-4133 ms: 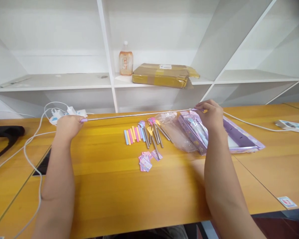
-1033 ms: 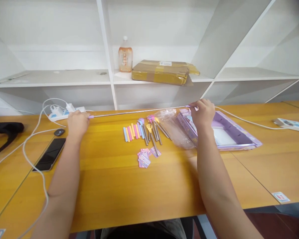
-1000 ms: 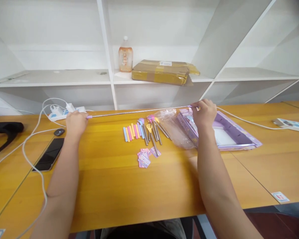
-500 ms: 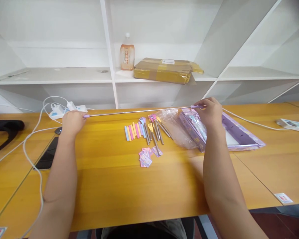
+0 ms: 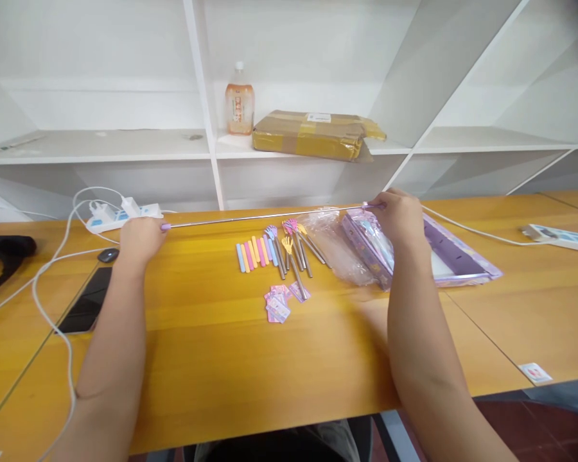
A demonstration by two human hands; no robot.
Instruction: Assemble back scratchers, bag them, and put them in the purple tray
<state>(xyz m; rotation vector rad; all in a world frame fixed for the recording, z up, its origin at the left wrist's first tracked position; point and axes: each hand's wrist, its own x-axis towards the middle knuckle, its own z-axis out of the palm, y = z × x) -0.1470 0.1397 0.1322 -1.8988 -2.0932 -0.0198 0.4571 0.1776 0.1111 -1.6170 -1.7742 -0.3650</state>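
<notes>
A telescopic back scratcher [image 5: 255,218], drawn out into a long thin metal rod with purple ends, stretches level above the table between my two hands. My left hand [image 5: 142,237] is wrapped round its left end. At the other end, the fingers of my right hand [image 5: 399,215] pinch the purple tip, mostly hidden by them. Below the rod lie several shorter back scratchers [image 5: 289,247] with blue, pink and yellow hand-shaped heads. Beside them is a row of coloured handles [image 5: 256,254] in blue, yellow, pink and purple. Small printed cards [image 5: 278,305] are piled nearer to me.
A purple box [image 5: 472,269] and clear plastic wrapping [image 5: 341,256] lie on the right, partly behind my right arm. On the left are a phone [image 5: 87,301], a mouse [image 5: 108,255], a power strip [image 5: 106,221] and white cables. A bottle [image 5: 239,102] and a taped carton [image 5: 318,136] stand on the shelf.
The view has shifted slightly, so the table things appear a little further left. Both hands keep their hold on the extended back scratcher, which stays stretched between them.
</notes>
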